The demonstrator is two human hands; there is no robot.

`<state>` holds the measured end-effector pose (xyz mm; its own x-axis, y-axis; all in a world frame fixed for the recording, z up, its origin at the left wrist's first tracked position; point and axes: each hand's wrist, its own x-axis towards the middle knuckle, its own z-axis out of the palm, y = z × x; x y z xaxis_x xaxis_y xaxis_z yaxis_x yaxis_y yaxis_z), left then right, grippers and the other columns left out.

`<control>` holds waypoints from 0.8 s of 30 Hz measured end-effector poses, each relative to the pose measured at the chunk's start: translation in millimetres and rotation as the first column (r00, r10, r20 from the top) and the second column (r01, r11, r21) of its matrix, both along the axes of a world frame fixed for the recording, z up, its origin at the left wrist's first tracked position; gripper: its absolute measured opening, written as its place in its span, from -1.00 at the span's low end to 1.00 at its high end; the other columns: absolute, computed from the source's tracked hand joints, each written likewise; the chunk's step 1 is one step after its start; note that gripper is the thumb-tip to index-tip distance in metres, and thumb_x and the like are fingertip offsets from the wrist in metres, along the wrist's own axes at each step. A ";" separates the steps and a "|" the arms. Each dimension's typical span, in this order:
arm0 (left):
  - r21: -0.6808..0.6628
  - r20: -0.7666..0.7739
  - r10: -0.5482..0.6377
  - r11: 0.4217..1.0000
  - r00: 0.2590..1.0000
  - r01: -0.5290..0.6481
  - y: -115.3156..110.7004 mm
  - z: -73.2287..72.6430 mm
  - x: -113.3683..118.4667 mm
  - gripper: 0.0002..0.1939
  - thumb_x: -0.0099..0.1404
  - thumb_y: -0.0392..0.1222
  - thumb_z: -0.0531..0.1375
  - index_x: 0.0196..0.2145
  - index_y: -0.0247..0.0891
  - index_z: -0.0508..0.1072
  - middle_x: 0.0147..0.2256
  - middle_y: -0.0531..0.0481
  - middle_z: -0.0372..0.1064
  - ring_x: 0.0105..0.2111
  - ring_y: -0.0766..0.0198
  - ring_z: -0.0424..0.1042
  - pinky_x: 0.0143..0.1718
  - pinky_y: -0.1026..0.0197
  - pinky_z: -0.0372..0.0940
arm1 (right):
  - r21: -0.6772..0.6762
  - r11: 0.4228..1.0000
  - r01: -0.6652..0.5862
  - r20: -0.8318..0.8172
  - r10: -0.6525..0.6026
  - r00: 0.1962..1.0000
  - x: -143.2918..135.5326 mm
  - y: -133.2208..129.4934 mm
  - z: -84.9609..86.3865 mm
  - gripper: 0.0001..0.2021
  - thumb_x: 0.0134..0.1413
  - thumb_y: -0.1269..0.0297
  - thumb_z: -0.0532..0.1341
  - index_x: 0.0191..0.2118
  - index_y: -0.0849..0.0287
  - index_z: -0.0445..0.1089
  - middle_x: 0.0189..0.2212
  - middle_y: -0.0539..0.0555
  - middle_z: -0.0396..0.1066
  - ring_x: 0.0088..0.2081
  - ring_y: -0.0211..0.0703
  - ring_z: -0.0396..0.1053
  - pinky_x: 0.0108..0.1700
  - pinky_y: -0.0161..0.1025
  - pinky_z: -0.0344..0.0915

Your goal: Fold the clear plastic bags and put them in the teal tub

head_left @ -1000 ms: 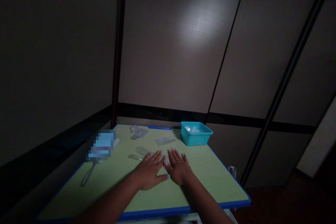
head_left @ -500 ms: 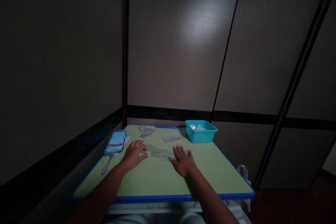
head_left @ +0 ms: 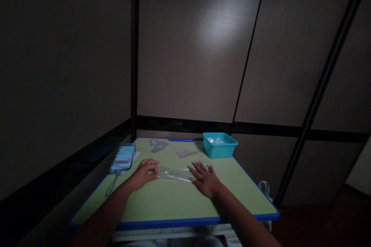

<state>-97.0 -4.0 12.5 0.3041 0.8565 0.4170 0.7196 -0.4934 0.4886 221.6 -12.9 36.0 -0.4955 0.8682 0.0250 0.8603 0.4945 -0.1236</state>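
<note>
A clear plastic bag [head_left: 175, 174] lies stretched lengthwise across the green tabletop between my two hands. My left hand [head_left: 147, 171] pinches its left end, thumb and fingertips closed on the plastic. At the other end, my right hand [head_left: 206, 180] lies flat with fingers spread, its fingertips resting on or beside the bag's right edge. Beyond the hands a flat translucent bag [head_left: 187, 153] lies on the table. Crumpled clear plastic [head_left: 159, 146] sits near the far left corner.
A turquoise basket [head_left: 220, 150] with some clear plastic inside stands at the far right of the blue-edged table [head_left: 174, 208]. At the left edge lies a phone [head_left: 123, 158], its screen blurred, with a looped strap [head_left: 112, 185]. Dark panelled walls rise behind and left.
My left hand has closed on the bag's end and shifted slightly left, drawing the plastic longer and narrower. My right hand stays flat, fingers a bit wider apart. The view has shifted slightly.
</note>
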 end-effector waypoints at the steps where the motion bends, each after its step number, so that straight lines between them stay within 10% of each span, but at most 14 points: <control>1: -0.012 0.005 -0.016 1.000 1.000 0.016 -2.2 2.1 0.9 -0.88 0.08 -0.08 0.22 -0.46 -0.16 0.43 -0.10 0.03 0.32 0.00 0.18 0.16 0.04 0.14 0.06 | -0.003 1.000 -0.017 -0.003 0.017 1.000 3.2 -0.5 1.8 -0.47 0.16 -0.09 -0.32 0.24 -0.15 -0.29 0.27 -0.07 -0.43 0.26 -0.09 -0.52 0.15 0.18 -0.47; 14: -0.065 0.024 -0.080 0.995 0.997 0.081 -17.8 15.1 -1.8 -0.94 0.09 -0.16 0.19 -0.46 -0.18 0.42 -0.13 0.01 0.33 -0.03 0.21 0.21 0.02 0.21 0.08 | 0.035 0.999 -0.021 -0.001 0.021 1.000 11.6 -0.8 2.7 -0.47 0.16 -0.11 -0.30 0.23 -0.17 -0.30 0.27 -0.06 -0.40 0.26 -0.09 -0.50 0.17 0.15 -0.43; 24: 0.209 -0.362 0.107 0.977 0.926 -0.032 -27.2 39.4 0.9 -0.88 0.13 -0.33 0.11 -0.42 -0.14 0.40 -0.06 0.03 0.28 0.04 0.14 0.12 0.10 0.02 -0.07 | 0.041 0.999 -0.022 -0.011 0.022 1.000 12.3 1.2 -0.3 -0.47 0.16 -0.10 -0.28 0.23 -0.17 -0.32 0.27 -0.07 -0.41 0.26 -0.09 -0.49 0.17 0.15 -0.41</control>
